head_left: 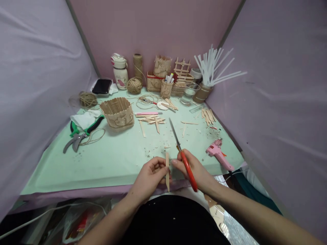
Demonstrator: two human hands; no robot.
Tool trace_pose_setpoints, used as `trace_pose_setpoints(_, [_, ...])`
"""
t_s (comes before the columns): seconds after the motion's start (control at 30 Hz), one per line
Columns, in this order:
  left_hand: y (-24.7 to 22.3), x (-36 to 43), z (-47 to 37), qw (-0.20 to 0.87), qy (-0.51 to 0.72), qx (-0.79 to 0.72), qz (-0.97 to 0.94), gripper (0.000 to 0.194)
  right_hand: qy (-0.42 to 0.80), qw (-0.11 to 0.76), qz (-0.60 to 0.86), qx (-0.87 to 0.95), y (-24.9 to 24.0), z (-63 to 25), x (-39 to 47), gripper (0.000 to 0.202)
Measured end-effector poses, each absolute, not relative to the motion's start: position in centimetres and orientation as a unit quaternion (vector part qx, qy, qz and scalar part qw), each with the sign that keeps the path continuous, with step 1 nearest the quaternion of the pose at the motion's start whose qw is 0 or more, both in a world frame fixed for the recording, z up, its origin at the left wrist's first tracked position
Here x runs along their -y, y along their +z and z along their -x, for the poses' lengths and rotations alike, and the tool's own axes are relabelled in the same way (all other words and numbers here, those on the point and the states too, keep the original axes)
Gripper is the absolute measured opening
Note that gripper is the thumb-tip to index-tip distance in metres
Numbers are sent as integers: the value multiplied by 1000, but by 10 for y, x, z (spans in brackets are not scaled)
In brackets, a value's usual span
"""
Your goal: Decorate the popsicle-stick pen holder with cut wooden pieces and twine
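Between the thumb and fingers of my left hand [154, 172] a flat wooden craft stick [167, 160] is pinched upright, its lower end cut to a slant. My right hand [194, 168] is closed around the red handles of a pair of scissors [187, 168], whose blades look shut and point away from me. The two hands are close together at the table's front edge, and the scissors are apart from the stick. Just beyond them lie small wood scraps [166, 147] and a pile of craft sticks [152, 119] with a pink pen-like tool [146, 113].
Left stand a stick basket [118, 114] and green-handled pruning shears [79, 136]. A pink glue gun [219, 154] lies right. Along the back are a bottle [120, 73], twine balls [134, 85], a water cup [189, 95] and a can of white glue sticks [203, 92].
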State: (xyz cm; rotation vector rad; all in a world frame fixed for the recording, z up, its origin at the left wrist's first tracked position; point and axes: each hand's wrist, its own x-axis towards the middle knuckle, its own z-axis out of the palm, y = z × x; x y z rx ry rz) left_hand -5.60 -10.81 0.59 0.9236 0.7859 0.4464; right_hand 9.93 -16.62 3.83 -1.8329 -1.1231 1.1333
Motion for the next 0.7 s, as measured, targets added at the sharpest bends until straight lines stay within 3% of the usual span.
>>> trace_pose_setpoints(0.23, [4,105,57,793,255,-347,-430,31,509,202,687,477,37,-99,200,33])
trace_pose_setpoints(0.7, [0,107,61,778,269,-340,-454,27,502,147,706,479,42,-92,202,30])
